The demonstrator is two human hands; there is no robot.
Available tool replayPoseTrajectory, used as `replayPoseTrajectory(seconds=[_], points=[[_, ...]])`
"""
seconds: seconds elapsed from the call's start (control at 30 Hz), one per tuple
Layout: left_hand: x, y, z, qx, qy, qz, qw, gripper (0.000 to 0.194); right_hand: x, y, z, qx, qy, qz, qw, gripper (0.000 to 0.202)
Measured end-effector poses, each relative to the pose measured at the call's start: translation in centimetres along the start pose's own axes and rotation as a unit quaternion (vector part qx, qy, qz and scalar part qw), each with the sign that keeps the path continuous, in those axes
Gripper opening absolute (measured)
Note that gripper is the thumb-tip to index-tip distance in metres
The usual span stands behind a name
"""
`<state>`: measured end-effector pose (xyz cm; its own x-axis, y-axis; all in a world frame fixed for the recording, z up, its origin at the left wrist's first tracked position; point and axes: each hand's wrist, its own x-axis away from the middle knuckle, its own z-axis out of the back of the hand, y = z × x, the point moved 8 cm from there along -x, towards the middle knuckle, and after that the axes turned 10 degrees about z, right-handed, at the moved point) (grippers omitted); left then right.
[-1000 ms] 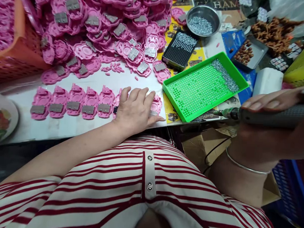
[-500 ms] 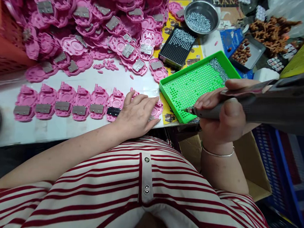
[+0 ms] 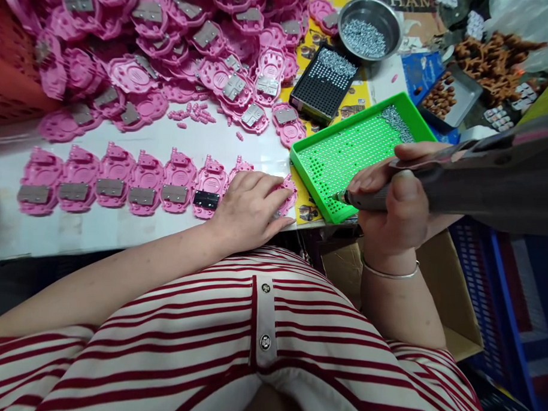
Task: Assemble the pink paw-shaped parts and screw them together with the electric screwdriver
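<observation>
My right hand (image 3: 395,198) is wrapped round a dark grey electric screwdriver (image 3: 472,185), its tip over the lower left corner of a green perforated tray (image 3: 314,192) of small screws. My left hand (image 3: 251,211) lies palm down on the right end of a row of pink plastic housings, fingers apart, partly covering the last ones. Most housings in the row, such as the leftmost one (image 3: 42,173), bear a grey metal plate; the one beside my left hand has a black plate (image 3: 205,199).
Behind the row is a big heap of pink housings (image 3: 135,75) with small pink pegs (image 3: 199,113). A black screw tray (image 3: 320,93), a metal bowl of screws (image 3: 397,30), a tray of brown parts (image 3: 466,95) and a red basket (image 3: 18,58) stand around. Below right is a cardboard box (image 3: 446,283).
The view has shifted slightly. My left hand's fingers are drawn in a little more over the housings. The screwdriver tip remains over the same corner of the green tray.
</observation>
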<state>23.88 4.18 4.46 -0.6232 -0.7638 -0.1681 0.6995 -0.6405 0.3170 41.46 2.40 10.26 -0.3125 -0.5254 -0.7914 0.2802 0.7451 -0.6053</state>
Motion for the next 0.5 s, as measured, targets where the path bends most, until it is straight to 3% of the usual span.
replayPoseTrajectory(seconds=[0.17,0.37,0.5], points=[[-0.3,0.1,-0.1,0.006,0.011,-0.004,1.0,0.037,-1.6,-2.6,0.0,-0.028,0.059,0.021,0.998,0.016],[-0.3,0.0,-0.4,0.001,0.028,-0.006,1.0,0.034,-2.4,-3.6,-2.1,-0.049,0.071,0.0,0.996,0.013],[-0.2,0.2,-0.3,-0.013,0.037,-0.002,0.999,0.032,-1.6,-2.3,-3.6,-0.039,0.01,0.017,0.999,0.022]])
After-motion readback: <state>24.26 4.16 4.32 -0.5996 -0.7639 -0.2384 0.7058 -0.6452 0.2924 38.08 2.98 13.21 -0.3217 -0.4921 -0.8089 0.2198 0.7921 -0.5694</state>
